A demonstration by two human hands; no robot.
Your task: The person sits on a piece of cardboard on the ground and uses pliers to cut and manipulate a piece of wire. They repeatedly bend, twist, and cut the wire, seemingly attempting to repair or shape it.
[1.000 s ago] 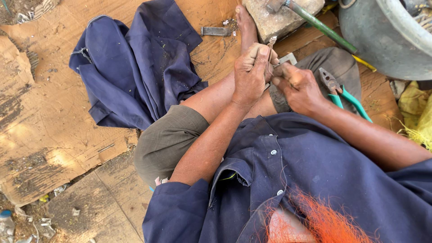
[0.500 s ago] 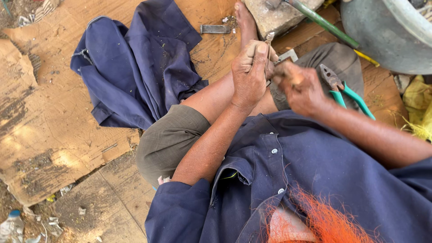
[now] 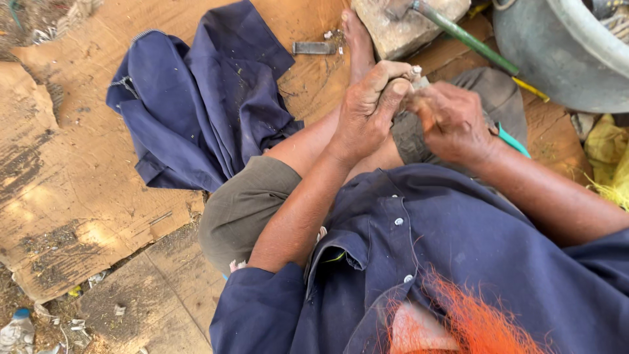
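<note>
Frayed orange fibres point(image 3: 472, 321) are lying against the person's dark blue shirt. Above the knee, the left hand point(image 3: 367, 108) is curling tight around a small pale metal piece point(image 3: 417, 77), the right hand point(image 3: 452, 121) closing beside it. Farther off, a crumpled blue cloth point(image 3: 203, 105) and a rough stone block point(image 3: 406, 23) are resting on worn cardboard point(image 3: 59, 190).

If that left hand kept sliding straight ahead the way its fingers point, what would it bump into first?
Probably the small pale piece at the left hand's fingertips, then the stone block beyond; depth is hard to judge.
</note>
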